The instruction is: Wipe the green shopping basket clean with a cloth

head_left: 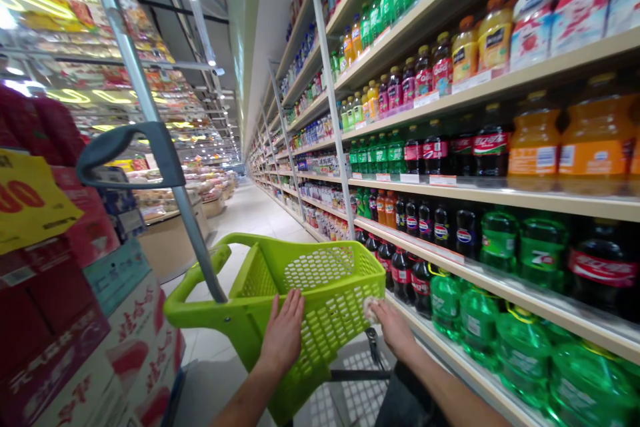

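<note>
A lime-green plastic shopping cart (pixel 345 280) with a lattice basket stands in front of me, turned sideways. My left hand (pixel 285 330) lies on the basket's near side, fingers stretched out over the part just below the rim. Close to the basket's right corner, my right hand (pixel 395 327) is closed on a small crumpled white cloth (pixel 371 310), which touches the lattice. The cloth is mostly covered by the fingers, so whether it is fabric or paper is unclear. A metal pole with a dark grey loop handle (pixel 133 157) rises at the cart's left end.
Drink shelves (pixel 500 193) run along the right, close to the cart. Large green soda bottles (pixel 520 340) line the bottom shelf. Stacked drink cartons (pixel 125 347) with a yellow price sign (pixel 33 200) stand at left. A pale tiled aisle (pixel 240 207) stretches ahead.
</note>
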